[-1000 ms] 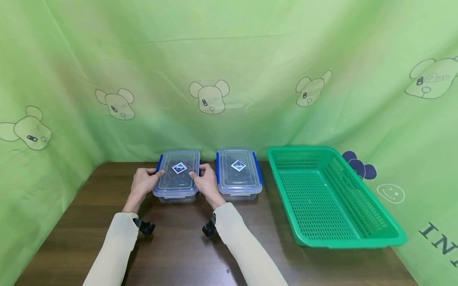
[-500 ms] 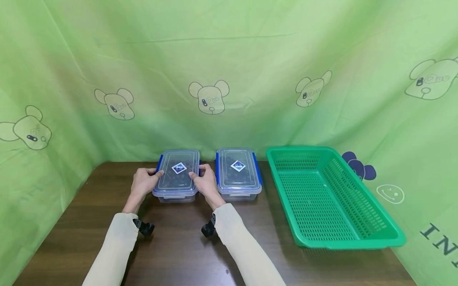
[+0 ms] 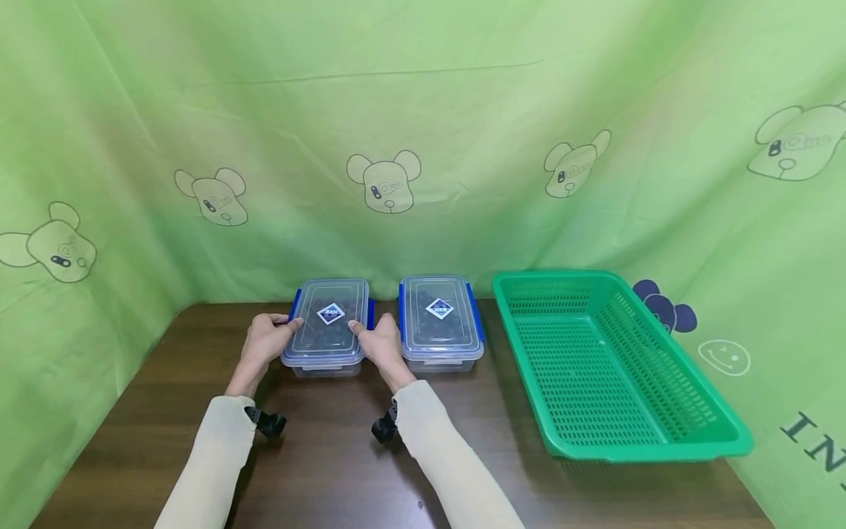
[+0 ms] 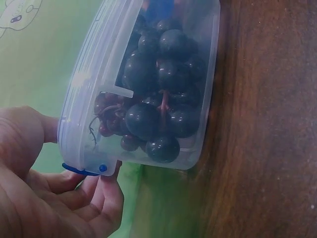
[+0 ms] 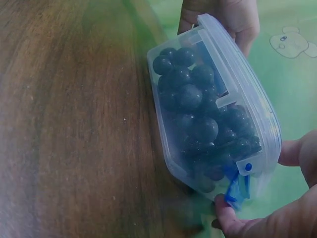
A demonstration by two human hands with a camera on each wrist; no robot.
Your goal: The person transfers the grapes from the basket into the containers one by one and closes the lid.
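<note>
A clear lidded food container (image 3: 327, 334) with blue side clips stands on the table, with dark grapes (image 4: 171, 89) visible through its wall. My left hand (image 3: 264, 338) grips its left edge, thumb on the lid and fingers curled beneath the left blue clip (image 4: 79, 169). On the opposite side my right hand (image 3: 382, 344) has its thumb on the lid's edge and its fingertips at the right blue clip (image 5: 237, 188). That clip stands out from the wall. A second, similar lidded container (image 3: 441, 330) sits just right of my right hand, its lid on.
A big green plastic basket (image 3: 529, 367) stands to the right on the brown wooden table (image 3: 330, 455). Behind and at both sides hangs a green curtain (image 3: 423, 103) with printed bear heads. Each wrist carries a small black camera.
My right fingers have come down and nearer along the container's right side, and the blue clip there now sticks outward. My left hand and the containers stay in place.
</note>
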